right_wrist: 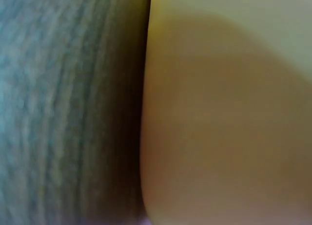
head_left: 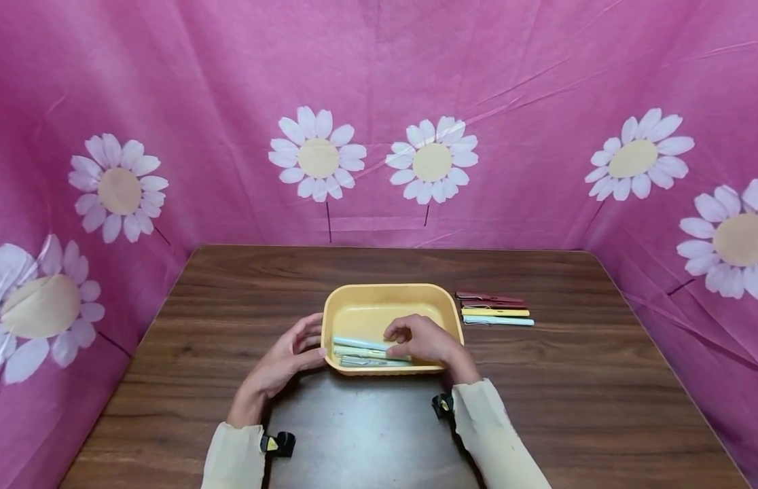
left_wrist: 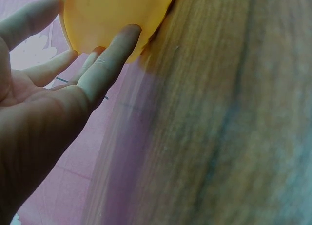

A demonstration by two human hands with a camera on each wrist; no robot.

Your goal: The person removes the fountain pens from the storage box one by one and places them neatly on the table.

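Observation:
A yellow plastic tub [head_left: 388,291] stands mid-table. My left hand [head_left: 290,353] touches its left wall with nearly straight fingers; in the left wrist view the thumb [left_wrist: 114,57] lies against the tub's outer side. Over the right part of the tub is my right hand [head_left: 422,338], fingers loosely bent and thumb apart from them, by the right ends of the pens. A light blue pen [head_left: 357,341], a pale yellow pen [head_left: 357,352] and a pale green pen [head_left: 369,362] lie side by side inside. The right hand partly covers their ends. The right wrist view shows only blurred tub wall [right_wrist: 224,122] and tabletop.
Right of the tub, pens lie in a row on the wooden table [head_left: 587,380]: two dark red pens [head_left: 495,299], a yellow pen [head_left: 498,313] and a light blue pen [head_left: 501,320]. A pink curtain [head_left: 373,61] with daisies surrounds the table's back and sides.

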